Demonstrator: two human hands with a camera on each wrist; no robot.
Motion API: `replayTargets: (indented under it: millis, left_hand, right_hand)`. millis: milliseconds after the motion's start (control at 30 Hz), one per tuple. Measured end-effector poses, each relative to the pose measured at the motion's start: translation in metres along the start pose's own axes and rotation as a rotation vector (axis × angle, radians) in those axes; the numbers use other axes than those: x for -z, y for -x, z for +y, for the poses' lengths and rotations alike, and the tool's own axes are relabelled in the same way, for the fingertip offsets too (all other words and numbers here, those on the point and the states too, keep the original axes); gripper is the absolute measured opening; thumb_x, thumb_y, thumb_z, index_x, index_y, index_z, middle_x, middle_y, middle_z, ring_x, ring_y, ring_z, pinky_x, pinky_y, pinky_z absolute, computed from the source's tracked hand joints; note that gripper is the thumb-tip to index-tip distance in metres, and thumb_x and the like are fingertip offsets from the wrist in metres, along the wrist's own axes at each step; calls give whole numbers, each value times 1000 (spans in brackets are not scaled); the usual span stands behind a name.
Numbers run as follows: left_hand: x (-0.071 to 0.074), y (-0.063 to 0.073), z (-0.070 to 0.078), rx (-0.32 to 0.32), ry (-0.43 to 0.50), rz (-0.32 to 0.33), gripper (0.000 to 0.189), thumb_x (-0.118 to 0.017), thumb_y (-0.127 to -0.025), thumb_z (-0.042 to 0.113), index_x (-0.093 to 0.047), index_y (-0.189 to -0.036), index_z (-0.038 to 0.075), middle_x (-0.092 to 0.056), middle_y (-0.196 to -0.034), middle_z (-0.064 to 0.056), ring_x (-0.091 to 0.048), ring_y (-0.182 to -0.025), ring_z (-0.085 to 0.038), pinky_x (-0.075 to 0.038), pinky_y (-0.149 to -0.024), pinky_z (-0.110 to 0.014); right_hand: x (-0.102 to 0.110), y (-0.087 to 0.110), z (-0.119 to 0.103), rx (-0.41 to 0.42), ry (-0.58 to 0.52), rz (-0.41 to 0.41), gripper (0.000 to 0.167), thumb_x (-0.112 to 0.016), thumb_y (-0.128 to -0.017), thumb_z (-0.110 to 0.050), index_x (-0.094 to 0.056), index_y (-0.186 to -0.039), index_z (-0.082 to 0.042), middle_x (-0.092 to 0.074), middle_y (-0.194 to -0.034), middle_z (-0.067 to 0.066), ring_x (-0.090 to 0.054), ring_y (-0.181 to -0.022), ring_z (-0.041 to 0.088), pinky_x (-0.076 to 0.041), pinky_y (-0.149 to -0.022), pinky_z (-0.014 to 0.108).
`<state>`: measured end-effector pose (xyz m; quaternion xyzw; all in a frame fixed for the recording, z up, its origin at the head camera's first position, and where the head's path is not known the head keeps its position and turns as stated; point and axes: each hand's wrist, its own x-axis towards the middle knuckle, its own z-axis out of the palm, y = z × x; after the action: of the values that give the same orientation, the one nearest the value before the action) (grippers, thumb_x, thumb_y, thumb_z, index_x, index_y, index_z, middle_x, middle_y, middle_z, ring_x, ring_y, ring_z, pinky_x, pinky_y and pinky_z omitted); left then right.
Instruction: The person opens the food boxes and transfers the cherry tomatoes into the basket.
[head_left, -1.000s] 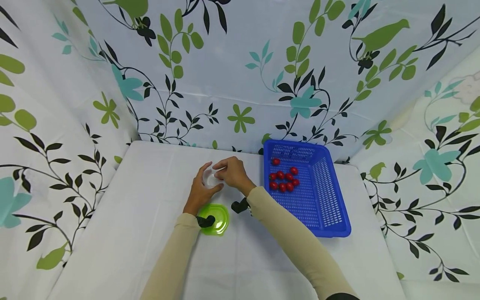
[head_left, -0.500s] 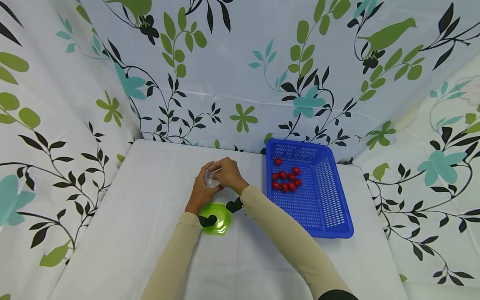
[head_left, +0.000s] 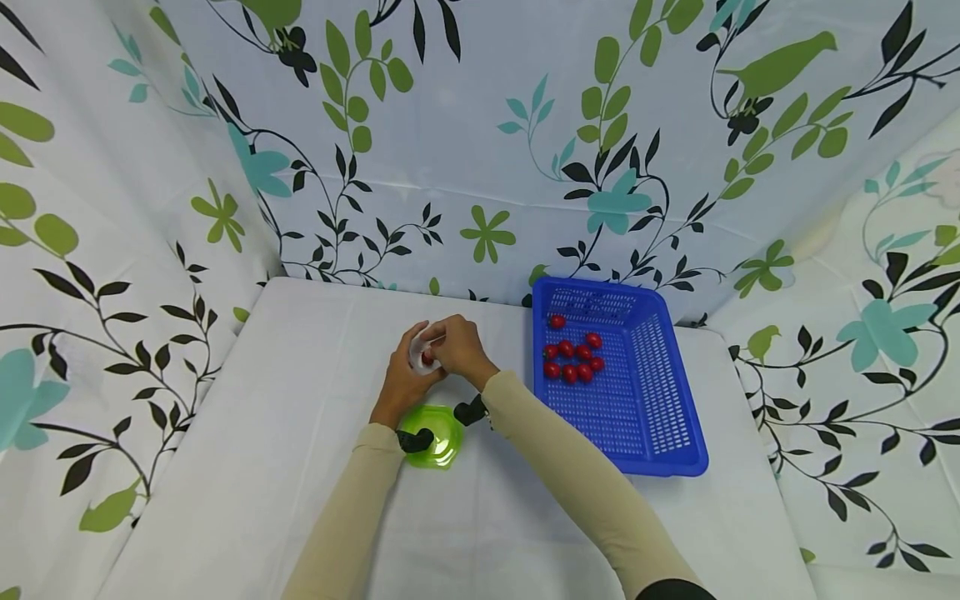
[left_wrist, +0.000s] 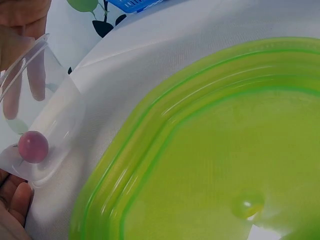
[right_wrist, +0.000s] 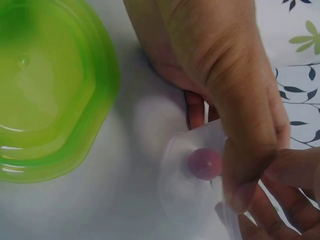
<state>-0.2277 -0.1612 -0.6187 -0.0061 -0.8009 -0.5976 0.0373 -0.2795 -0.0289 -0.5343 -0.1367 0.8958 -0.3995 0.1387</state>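
Observation:
A clear plastic container (left_wrist: 65, 117) is held by my left hand (head_left: 405, 385), its thumb over the rim in the right wrist view. Inside lies one cherry tomato (left_wrist: 33, 147), looking pink through the cloudy wall. My right hand (head_left: 461, 348) is at the container's mouth. In the left wrist view its fingers (left_wrist: 36, 75) hang straight, tips above the tomato and apart from it. Just nearer to me, a green translucent lid (head_left: 442, 446) lies on the table, partly under the left wrist in the head view.
To the right stands a blue perforated basket (head_left: 637, 400) with several cherry tomatoes (head_left: 583, 353) in its left part. The white-covered table (head_left: 315, 375) meets a leaf-patterned curtain (head_left: 487, 175) at the back.
The right hand has come closer to the left over the container's mouth. A cherry tomato now shows in the container, where none showed before. The basket and its tomatoes are unchanged.

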Motion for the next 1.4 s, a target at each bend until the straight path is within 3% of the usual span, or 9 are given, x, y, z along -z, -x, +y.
replayTargets:
  millis: [233, 433, 567, 800, 967, 1133, 1400]
  left_hand:
    - [-1, 0, 1, 14, -14, 0, 88, -84, -91, 19, -36, -165, 22, -35, -173, -5, -28, -162, -32, -27, -129, -64]
    - [1, 0, 0, -10, 18, -2, 89, -86, -90, 15, -37, -164, 19, -41, -169, -10, -36, -157, -35, -32, -127, -63]
    - [1, 1, 1, 7, 19, -4, 90, -85, -89, 16, -36, -165, 21, -45, -166, -12, -42, -151, -36, -36, -124, -62]
    - [1, 1, 0, 11, 3, -3, 89, -84, -90, 15, -37, -165, 23, -51, -159, -13, -50, -141, -36, -41, -118, -58]
    - [-1, 0, -1, -33, 27, -3, 89, -82, -91, 8, -34, -166, 14, -53, -157, -21, -52, -137, -42, -43, -114, -61]
    - [-3, -1, -1, -32, 30, -7, 89, -81, -91, 8, -32, -166, 9, -55, -154, -26, -52, -139, -46, -40, -118, -64]
    - [-1, 0, 3, -28, -3, 5, 88, -84, -90, 15, -36, -164, 16, -60, -150, -15, -55, -138, -34, -41, -121, -59]
  right_hand:
    - [-4, -3, 3, -23, 14, -10, 26, -76, -95, 0, -80, -120, -5, -79, -122, 12, -75, -110, 25, -65, -86, 34]
    - [-12, -8, 2, -72, 59, -41, 32, -82, -90, -1, -80, -121, -7, -79, -121, 9, -75, -104, 20, -64, -83, 31]
    - [-16, -8, 0, -51, 121, -64, 30, -83, -90, -3, -81, -120, -8, -80, -120, 6, -73, -112, 24, -63, -89, 32]
    - [-16, -11, -3, -60, 156, -96, 25, -82, -91, -5, -83, -115, -11, -82, -114, 2, -74, -111, 20, -62, -87, 29]
    - [-10, -11, -3, -78, 103, -147, 26, -81, -90, -2, -83, -113, -13, -82, -113, 1, -73, -113, 19, -62, -88, 28]
    - [-3, -13, 2, -98, -15, -193, 25, -83, -88, 0, -85, -109, -14, -82, -112, 1, -72, -116, 20, -61, -92, 33]
    - [6, -16, 9, -114, -212, -283, 22, -83, -87, 2, -85, -103, -13, -82, -115, 5, -72, -115, 21, -60, -89, 32]
